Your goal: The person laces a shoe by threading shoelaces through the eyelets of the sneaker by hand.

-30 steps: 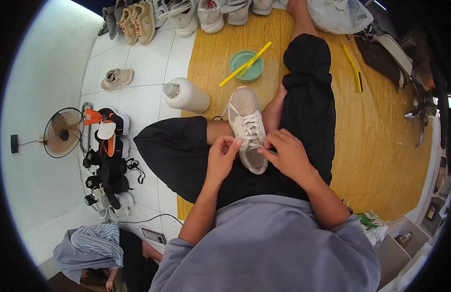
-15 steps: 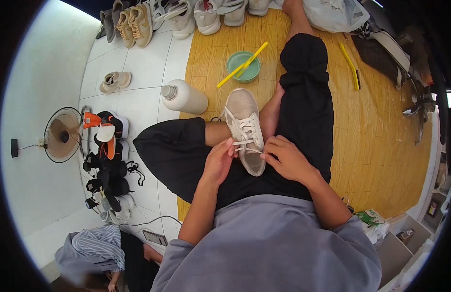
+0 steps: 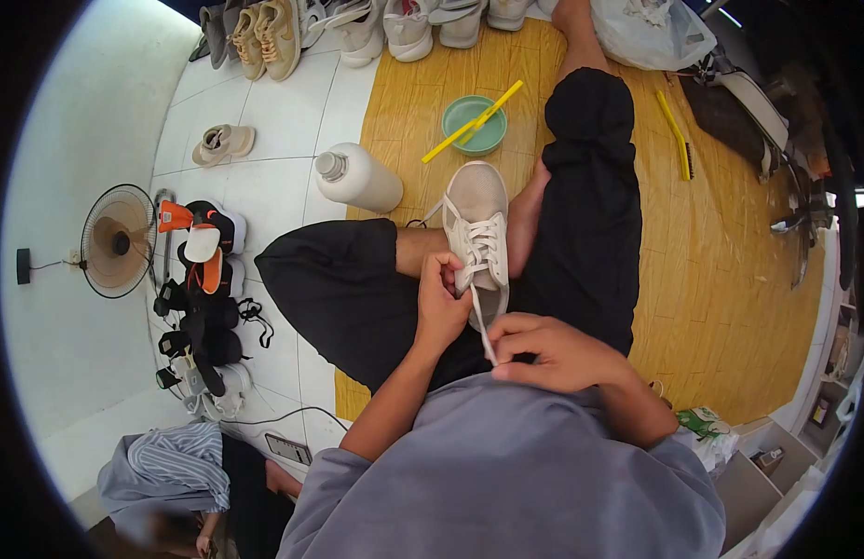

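Note:
A beige sneaker (image 3: 478, 200) rests on my lap, toe pointing away from me, its white laces crossing over the tongue. My left hand (image 3: 443, 303) is closed at the sneaker's left side, fingertips pinching the collar edge near the top eyelets. From there a white shoelace (image 3: 481, 321) stretches toward my body. Its lower end is pinched between the fingers of my right hand (image 3: 548, 352), just above my shirt. Beyond the toe stands a green bowl (image 3: 488, 137) with a yellow-handled brush (image 3: 502, 98) laid across its rim.
A white bottle (image 3: 362, 182) stands left of the bowl. Another yellow brush (image 3: 672, 126) lies on the wood-patterned mat (image 3: 721, 307) at right. Several shoes (image 3: 357, 33) line the back. A fan (image 3: 122, 240) and caps (image 3: 213, 242) are at left. Another person (image 3: 185, 470) sits at lower left.
My right hand has pulled a lace back toward my body, away from the shoe's opening. My left hand has shifted from the lace ends onto the sneaker's left edge.

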{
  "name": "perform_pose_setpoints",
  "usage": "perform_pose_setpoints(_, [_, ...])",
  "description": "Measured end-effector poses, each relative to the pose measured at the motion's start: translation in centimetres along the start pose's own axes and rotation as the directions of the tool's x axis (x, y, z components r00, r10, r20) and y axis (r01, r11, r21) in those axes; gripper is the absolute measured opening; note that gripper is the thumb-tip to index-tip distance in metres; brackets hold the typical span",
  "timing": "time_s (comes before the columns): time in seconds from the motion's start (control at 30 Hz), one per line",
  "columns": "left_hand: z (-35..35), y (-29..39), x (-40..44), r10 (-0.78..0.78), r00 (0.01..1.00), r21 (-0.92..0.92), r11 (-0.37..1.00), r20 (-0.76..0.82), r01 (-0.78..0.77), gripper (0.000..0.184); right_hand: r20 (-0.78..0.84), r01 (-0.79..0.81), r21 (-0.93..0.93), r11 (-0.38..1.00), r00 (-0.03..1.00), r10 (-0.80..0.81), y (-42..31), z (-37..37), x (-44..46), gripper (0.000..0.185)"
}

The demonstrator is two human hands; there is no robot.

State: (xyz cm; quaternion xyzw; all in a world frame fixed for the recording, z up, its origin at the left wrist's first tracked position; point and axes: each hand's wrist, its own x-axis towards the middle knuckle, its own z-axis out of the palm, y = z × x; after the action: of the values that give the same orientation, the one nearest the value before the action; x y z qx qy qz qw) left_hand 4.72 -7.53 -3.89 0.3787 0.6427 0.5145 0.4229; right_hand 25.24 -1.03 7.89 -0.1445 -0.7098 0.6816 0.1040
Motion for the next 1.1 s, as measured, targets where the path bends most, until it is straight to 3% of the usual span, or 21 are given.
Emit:
perform_pose_setpoints(0.17, [-0.1, -0.4, 0.1, 0.026, 1.000, -0.030, 0.999, 0.006, -0.026, 0.047, -0.012, 0.119, -0.177, 0.977, 0.992, -0.123, -1.9, 1.7, 3.2, 0.025])
perform_pose_setpoints(0.27, [-0.3, -0.1, 0.1, 0.040, 0.999, -0.049, 0.998, 0.026, -0.039, 0.045, -0.312, -0.161, -0.367, 0.916, 0.949, 0.042, -1.4, -1.3, 5.4, 0.029])
perform_pose_setpoints(0.33, [-0.2, 0.4, 0.3, -0.007, 0.998, -0.022, 1.000, 0.057, 0.008, 0.044, -0.543, -0.315, -0.485, 0.816, 0.840, 0.002, -0.2, -3.6, 8.1, 0.026])
perform_pose_setpoints(0.43, [-0.1, -0.1, 0.5, 0.032, 0.998, 0.001, 0.999, 0.061, -0.032, 0.043, -0.508, -0.362, -0.704, 0.611, 0.858, -0.076, 3.3, -3.8, 10.2, 0.026])
perform_pose_setpoints(0.53, [-0.2, -0.4, 0.2, 0.038, 0.999, 0.038, 0.999, 0.028, -0.039, 0.039, -0.488, -0.369, -0.786, 0.497, 0.863, -0.132, 5.1, -2.9, 11.5, 0.028])
perform_pose_setpoints(0.63, [0.0, 0.0, -0.2, 0.052, 0.999, 0.020, 0.998, -0.017, -0.051, 0.035, -0.478, -0.384, -0.531, 0.756, 0.872, 0.108, 2.7, -4.1, 10.6, 0.020])
perform_pose_setpoints(0.67, [0.2, 0.3, 0.0, 0.059, 0.998, 0.001, 0.998, -0.029, -0.059, 0.033, -0.499, -0.282, -0.232, 0.931, 0.856, 0.135, 3.3, -3.9, 10.4, 0.019])
perform_pose_setpoints(0.7, [0.2, 0.2, 0.2, 0.129, 0.990, 0.043, 0.991, -0.052, -0.127, 0.032, -0.514, -0.142, 0.095, 0.985, 0.841, 0.170, 3.9, -3.7, 10.2, 0.020])
perform_pose_setpoints(0.73, [0.1, 0.1, 0.4, 0.198, 0.978, 0.083, 0.978, -0.071, -0.192, 0.032, -0.519, 0.020, 0.405, 0.914, 0.828, 0.212, 4.4, -3.5, 9.7, 0.021])
perform_pose_setpoints(0.83, [0.2, 0.5, 0.6, 0.309, 0.948, 0.196, 0.937, -0.076, -0.289, 0.029, -0.449, 0.221, 0.744, 0.631, 0.864, 0.227, 3.9, -4.2, 7.4, 0.027])
perform_pose_setpoints(0.87, [0.2, 1.0, 0.6, 0.346, 0.936, 0.229, 0.918, -0.063, -0.324, 0.028, -0.443, 0.301, 0.782, 0.546, 0.885, 0.146, 4.2, -4.4, 6.4, 0.028])
perform_pose_setpoints(0.97, [0.0, 1.4, 0.2, 0.408, 0.913, 0.266, 0.882, -0.017, -0.390, 0.019, -0.550, 0.387, 0.759, 0.523, 0.811, 0.199, 4.6, -6.3, 3.1, 0.033])
perform_pose_setpoints(1.1, [0.1, 1.7, 0.2, 0.454, 0.890, 0.268, 0.852, 0.051, -0.450, 0.016, -0.742, 0.506, 0.627, 0.591, 0.618, 0.258, 3.4, -9.5, -1.2, 0.034])
